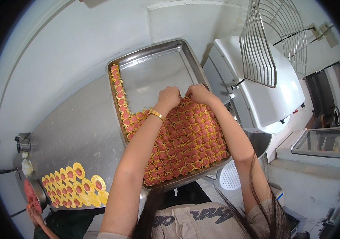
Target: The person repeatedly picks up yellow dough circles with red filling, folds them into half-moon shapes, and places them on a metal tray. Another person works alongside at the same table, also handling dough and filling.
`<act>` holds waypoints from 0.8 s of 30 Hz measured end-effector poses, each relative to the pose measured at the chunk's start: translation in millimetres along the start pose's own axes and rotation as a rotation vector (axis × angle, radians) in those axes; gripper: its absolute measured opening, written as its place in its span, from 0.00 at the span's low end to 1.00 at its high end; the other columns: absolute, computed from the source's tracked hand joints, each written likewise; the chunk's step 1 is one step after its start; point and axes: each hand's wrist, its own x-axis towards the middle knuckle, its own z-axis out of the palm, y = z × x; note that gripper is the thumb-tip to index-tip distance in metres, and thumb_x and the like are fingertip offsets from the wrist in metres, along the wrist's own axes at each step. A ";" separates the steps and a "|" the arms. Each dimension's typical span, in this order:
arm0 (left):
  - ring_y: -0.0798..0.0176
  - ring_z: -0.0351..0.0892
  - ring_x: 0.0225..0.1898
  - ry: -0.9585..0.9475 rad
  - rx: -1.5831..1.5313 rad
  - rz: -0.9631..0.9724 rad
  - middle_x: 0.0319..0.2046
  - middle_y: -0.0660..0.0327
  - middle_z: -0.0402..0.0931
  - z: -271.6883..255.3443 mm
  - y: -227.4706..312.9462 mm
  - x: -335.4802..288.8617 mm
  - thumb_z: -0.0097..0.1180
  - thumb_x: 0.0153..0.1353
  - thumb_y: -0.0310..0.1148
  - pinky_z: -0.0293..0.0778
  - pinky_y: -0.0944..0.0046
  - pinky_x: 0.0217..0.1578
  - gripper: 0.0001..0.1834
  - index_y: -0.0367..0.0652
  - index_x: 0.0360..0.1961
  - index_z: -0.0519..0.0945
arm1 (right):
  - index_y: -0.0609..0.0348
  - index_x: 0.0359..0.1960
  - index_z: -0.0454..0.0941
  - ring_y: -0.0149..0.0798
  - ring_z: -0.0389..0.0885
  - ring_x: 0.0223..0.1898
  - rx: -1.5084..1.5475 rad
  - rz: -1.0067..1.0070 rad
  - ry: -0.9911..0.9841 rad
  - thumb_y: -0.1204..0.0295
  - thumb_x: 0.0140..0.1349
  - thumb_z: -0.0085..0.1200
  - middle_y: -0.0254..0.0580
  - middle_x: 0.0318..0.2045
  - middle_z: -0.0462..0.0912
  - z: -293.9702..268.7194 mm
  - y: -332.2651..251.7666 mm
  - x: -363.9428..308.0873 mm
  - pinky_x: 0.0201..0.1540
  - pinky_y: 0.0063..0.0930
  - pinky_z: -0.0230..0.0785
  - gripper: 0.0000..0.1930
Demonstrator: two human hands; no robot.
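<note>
A large metal tray (154, 71) holds many open-topped dumplings (182, 143), pink filling in yellow wrappers, packed tightly across its near part. One line of them runs up the tray's left wall. At the far edge of the packed rows, my left hand (170, 96), with a gold band on the wrist, is closed, fingers curled. Close beside it on the right, my right hand (200, 95) is closed too, its fingertips pinched down against the far row. What the fingertips hold is hidden; a bit of yellow wrapper shows between the hands.
The tray lies on a steel table (78, 131). Yellow wrappers (74, 185) with dabs of filling are laid out at the table's near left. Beyond them, another person's hand (35, 217) is at a bowl of pink filling (32, 195). A white machine with a wire guard (257, 47) stands right of the tray.
</note>
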 end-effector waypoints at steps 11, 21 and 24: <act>0.47 0.80 0.36 -0.019 0.101 0.049 0.30 0.49 0.81 -7.4 2.4 -3.0 0.57 0.48 0.31 0.76 0.53 0.38 0.08 0.41 0.28 0.84 | 0.53 0.35 0.85 0.51 0.81 0.41 0.148 0.047 -0.055 0.76 0.48 0.50 0.52 0.34 0.83 7.6 -5.1 5.2 0.48 0.39 0.70 0.14; 0.48 0.80 0.37 -0.025 0.056 0.031 0.34 0.49 0.80 -6.9 8.5 -4.9 0.59 0.50 0.33 0.76 0.53 0.38 0.09 0.40 0.31 0.83 | 0.58 0.40 0.83 0.50 0.80 0.42 0.185 0.052 -0.081 0.77 0.49 0.47 0.51 0.35 0.83 -2.1 -0.9 0.9 0.48 0.38 0.70 0.17; 0.48 0.80 0.37 0.035 -0.015 0.050 0.34 0.50 0.80 -6.5 12.1 -3.9 0.57 0.52 0.33 0.76 0.53 0.38 0.09 0.42 0.33 0.82 | 0.60 0.44 0.81 0.49 0.80 0.43 0.225 0.054 0.043 0.77 0.50 0.46 0.53 0.37 0.83 -13.3 7.5 -0.9 0.49 0.38 0.70 0.19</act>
